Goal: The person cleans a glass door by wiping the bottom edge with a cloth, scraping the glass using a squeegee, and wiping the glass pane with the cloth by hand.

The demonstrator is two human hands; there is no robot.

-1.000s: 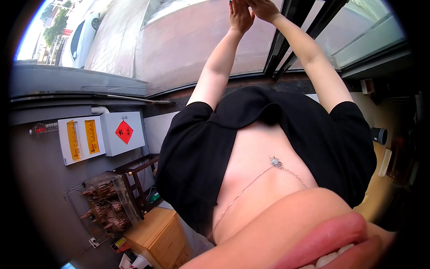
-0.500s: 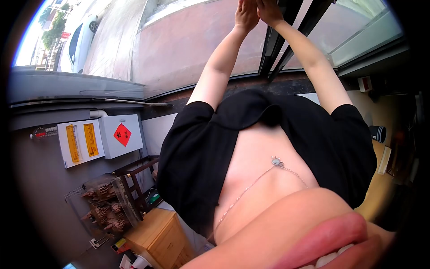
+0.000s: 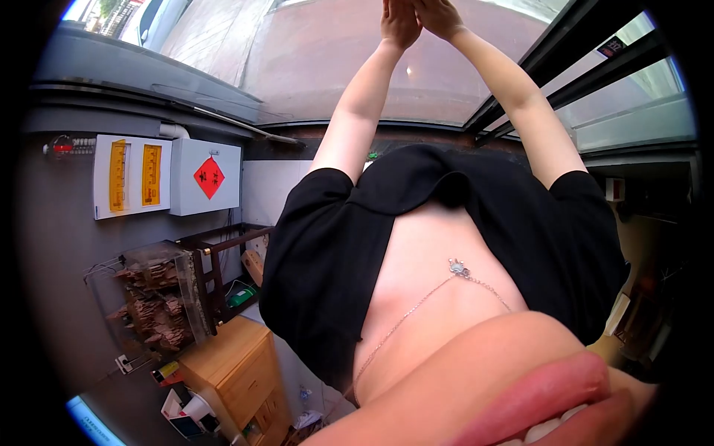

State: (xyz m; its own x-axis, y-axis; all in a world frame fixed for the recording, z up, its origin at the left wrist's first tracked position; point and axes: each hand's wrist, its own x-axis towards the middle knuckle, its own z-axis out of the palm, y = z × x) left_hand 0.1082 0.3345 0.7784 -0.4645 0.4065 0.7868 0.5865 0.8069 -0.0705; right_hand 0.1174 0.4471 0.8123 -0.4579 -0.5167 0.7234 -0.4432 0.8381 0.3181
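Note:
My left hand (image 3: 401, 27) and my right hand (image 3: 440, 18) are raised at the top edge of the view, side by side and touching. Most of their fingers are cut off by the frame, so what they hold, if anything, is out of sight. Both bare arms stretch out of the short sleeves of a black top (image 3: 312, 260). A thin necklace with a small pendant (image 3: 459, 267) lies on my chest. Part of my face fills the bottom of the view.
Large window glass (image 3: 320, 74) with dark frames (image 3: 550, 52) lies beyond my arms. On the left are a box with a red diamond sign (image 3: 209, 178), a white panel with yellow strips (image 3: 134, 178), a clear case (image 3: 160, 301) and a wooden cabinet (image 3: 230, 364).
The whole view has turned and shifted: the wall boxes appear higher and the window frames farther right. My hands remain together, slightly farther left in view than half a second ago.

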